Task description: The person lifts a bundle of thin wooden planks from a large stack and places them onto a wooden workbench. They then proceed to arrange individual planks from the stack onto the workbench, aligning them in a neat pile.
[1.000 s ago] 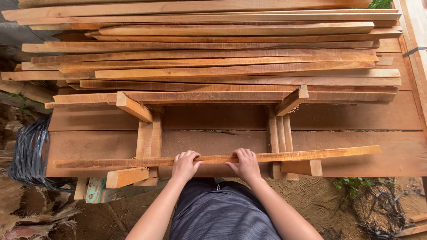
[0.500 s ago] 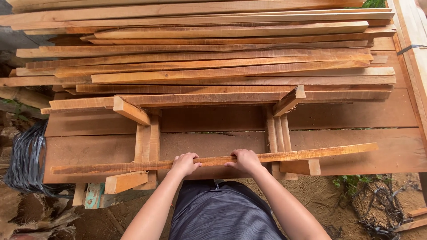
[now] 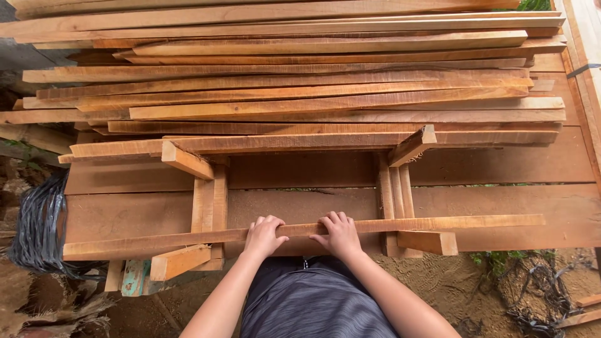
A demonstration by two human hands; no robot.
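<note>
A long thin wooden slat (image 3: 438,222) lies crosswise along the near side of a wooden frame. My left hand (image 3: 263,236) and my right hand (image 3: 340,234) both grip it near its middle, fingers curled over its top edge. The slat rests on two short wooden crosspieces, the left crosspiece (image 3: 210,206) and the right crosspiece (image 3: 394,194), each with an angled brace block (image 3: 178,261). Wide boards (image 3: 513,209) lie flat under the frame.
A tall stack of long rough-sawn planks (image 3: 313,81) fills the far side. A bundle of black strapping (image 3: 37,231) hangs at the left. Sandy ground (image 3: 463,288) and more tangled black straps (image 3: 538,300) lie at the lower right. My grey shirt (image 3: 313,307) is below.
The slat in my hands has levelled out, its right end coming down a little. My hands stay at its middle, and the view has shifted slightly.
</note>
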